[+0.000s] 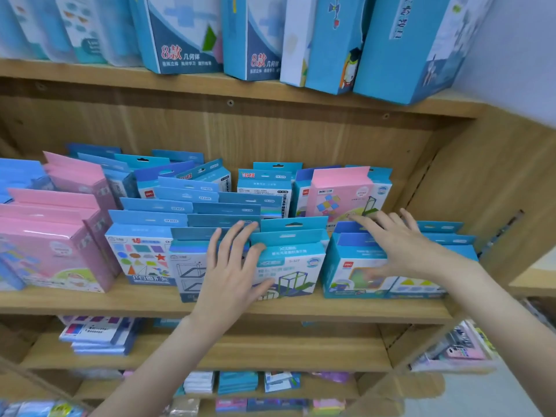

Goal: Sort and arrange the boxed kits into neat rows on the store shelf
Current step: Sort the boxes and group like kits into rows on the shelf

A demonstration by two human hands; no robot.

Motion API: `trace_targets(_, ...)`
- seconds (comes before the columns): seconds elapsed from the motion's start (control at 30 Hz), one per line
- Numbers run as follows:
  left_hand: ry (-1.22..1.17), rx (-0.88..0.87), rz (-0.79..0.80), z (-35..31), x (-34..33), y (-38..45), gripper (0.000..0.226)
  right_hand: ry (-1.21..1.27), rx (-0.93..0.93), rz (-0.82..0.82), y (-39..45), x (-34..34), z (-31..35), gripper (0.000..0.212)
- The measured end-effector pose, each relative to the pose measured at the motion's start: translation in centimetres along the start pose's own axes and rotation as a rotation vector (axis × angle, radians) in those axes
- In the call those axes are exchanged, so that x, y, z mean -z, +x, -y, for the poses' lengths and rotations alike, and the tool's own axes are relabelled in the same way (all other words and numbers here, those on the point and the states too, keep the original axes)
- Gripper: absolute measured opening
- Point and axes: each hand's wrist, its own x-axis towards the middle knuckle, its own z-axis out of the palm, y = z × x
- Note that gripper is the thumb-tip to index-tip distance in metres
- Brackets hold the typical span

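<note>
A: Where's the left hand (231,266) rn?

B: Center of the frame, on the middle shelf (150,302). Fingers spread and fairly straight, lying flat across 2 front boxes: the pale box w/ line-drawn frames (188,275) and the teal box w/ a green frame model (288,266). Thumb sits on the teal box's front, fingertips reach up to the hang tabs behind. Not gripping anything.

A: Right hand (400,248)?

B: Right of center. Also wide, fingers splayed, palm down on top of the teal Deli box (349,266). Fingertips touch the bottom of the pink cube box (340,197) standing just behind it. Thumb lies down the Deli box's front.

A: Any text legible?

B: Teal frame box shows "S-327". Deli box has a red "deli" logo. Tabs in the blue rows behind the left hand carry "CY-" codes, digits too blurry. The shapes box (141,257) left of the hand shows a red "15" and colored shapes. Top of the frame, upper shelf: tall blue boxes (180,34) w/ red "8款" and "几何体".

A: Rest of the shelf?

B: Pink boxes (57,248) in rows at left edge. Lower shelves at bottom hold flat packs, blurry.
</note>
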Motion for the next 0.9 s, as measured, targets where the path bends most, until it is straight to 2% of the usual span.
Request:
trace_targets(0.1, -0.056, -0.036, -0.013, 0.6, 0.5, -0.5, 0.054, 0.249, 0.067, -0.086, 0.8, 2.2, 0.6, 0.090)
trace_targets(0.17, -0.074, -0.016, -0.031, 1.2, 1.1, -0.7, 0.054, 0.410, 0.138, -0.207, 2.3, 3.6, 1.8, 0.069)
trace_targets(0.23, -0.083, 0.024, -0.047, 1.9, 1.8, -0.7, 0.052, 0.485, 0.205, -0.234, 4.7, 4.6, 3.5, 0.052)
trace_targets(0.47, -0.060, 0.145, -0.010, 4.6, 4.2, 1.7, 0.048, 0.641, 0.195, 0.019, 11.7, 5.4, 7.0, 0.040)
trace_targets(0.53, -0.044, 0.132, 0.042, 5.2, 4.2, 2.8, 0.049, 0.709, 0.192, 0.112, 12.8, 5.3, 7.7, 0.029)
trace_targets(0.63, -0.018, 0.111, 0.133, 6.1, 3.6, 3.4, 0.062, 0.569, 0.211, 0.033, 14.4, 4.8, 8.4, 0.017)
trace_targets(0.73, 0.011, 0.084, 0.165, 6.6, 3.3, 4.2, 0.068, 0.605, 0.240, 0.098, 14.9, 4.6, 8.3, 0.015)
trace_targets(0.9, -0.007, 0.065, 0.208, 6.6, 2.5, 6.1, 0.069, 0.653, 0.289, 0.187, 15.3, 4.6, 7.5, 0.027)
